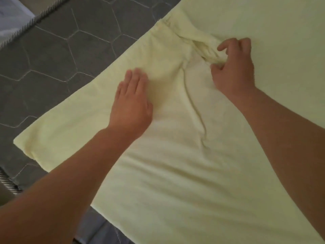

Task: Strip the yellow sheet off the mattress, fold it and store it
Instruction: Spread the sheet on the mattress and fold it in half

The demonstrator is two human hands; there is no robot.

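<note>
The pale yellow cotton sheet (pixel 175 147) lies spread flat on the grey quilted mattress (pixel 58 55). The left hand (pixel 131 103) presses flat on it, fingers straight. The right hand (pixel 233 67) pinches a bunched fold with curled fingers.

We see a white item (pixel 12 16) in the upper left corner, lying beyond a twisted, rope-like piped edge (pixel 29 22) that runs diagonally across that corner. We cannot tell what the white item is; it shows faint markings and a soft fold. At the lower left edge we find another short stretch of similar grey and white corded trim (pixel 8 182), with a plain beige surface (pixel 4 196) just beside it, mostly cut off by the frame.
</note>
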